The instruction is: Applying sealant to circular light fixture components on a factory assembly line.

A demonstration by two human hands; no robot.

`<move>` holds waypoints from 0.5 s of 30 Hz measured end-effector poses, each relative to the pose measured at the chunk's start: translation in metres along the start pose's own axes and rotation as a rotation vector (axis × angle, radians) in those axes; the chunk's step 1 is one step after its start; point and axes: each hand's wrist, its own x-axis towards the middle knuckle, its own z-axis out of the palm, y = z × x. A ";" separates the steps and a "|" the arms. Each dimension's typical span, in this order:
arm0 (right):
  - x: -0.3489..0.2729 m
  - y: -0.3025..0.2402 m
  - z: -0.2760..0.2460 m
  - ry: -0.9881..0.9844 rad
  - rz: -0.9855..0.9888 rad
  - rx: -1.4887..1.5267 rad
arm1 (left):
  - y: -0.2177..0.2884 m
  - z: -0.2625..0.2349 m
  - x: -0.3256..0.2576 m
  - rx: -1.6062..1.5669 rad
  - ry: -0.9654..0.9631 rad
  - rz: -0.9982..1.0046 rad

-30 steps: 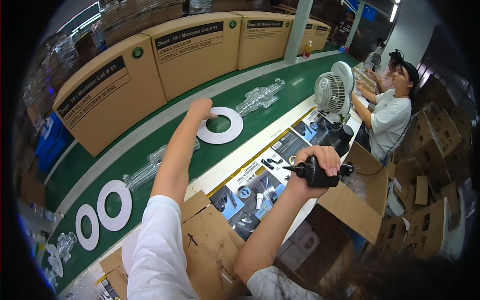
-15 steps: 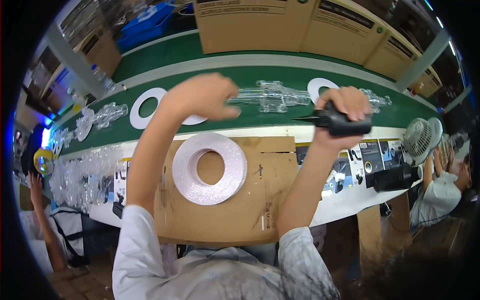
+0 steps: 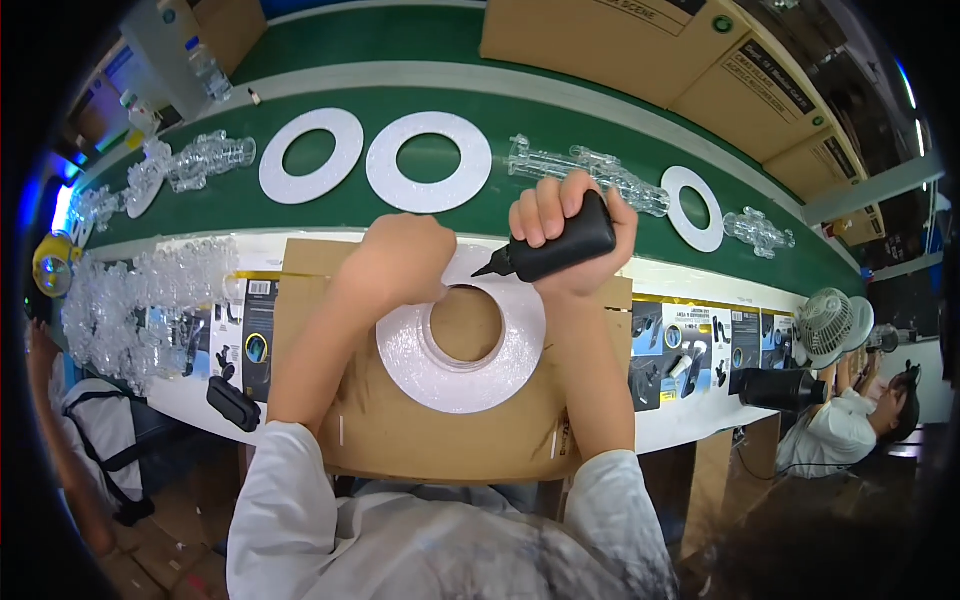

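From my remote seat I see the green belt point(image 3: 500, 112) stretching behind the work. Nearer, a brown cardboard sheet point(image 3: 440, 440); the white ring point(image 3: 455, 385) lies on it, around its middle. Other rings point(image 3: 430, 195) and clear plastic figures point(image 3: 590, 178) lie on the belt. I've got the left hand point(image 3: 408, 258) at the white ring's upper-left part, fingers curled in; can't tell if they pinch it. The right hand point(image 3: 575, 277) grips a black bottle point(image 3: 560, 245), fingers wrapped round it, nozzle point(image 3: 492, 265) aimed left over the ring's far side, contact unclear.
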 end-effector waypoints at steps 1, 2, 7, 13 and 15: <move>0.000 0.000 0.001 0.010 0.014 -0.006 | -0.001 0.002 0.002 -0.014 0.026 0.022; 0.000 -0.001 0.001 -0.030 -0.002 -0.052 | 0.000 0.001 0.003 -0.003 0.022 0.029; 0.000 0.002 0.000 -0.101 0.012 -0.124 | -0.007 0.000 0.004 -0.070 0.016 0.029; -0.004 0.005 -0.003 -0.087 0.033 -0.233 | -0.010 0.011 0.006 -0.135 0.140 0.089; -0.003 0.005 -0.004 -0.093 0.037 -0.222 | -0.009 0.012 0.007 -0.127 0.130 0.089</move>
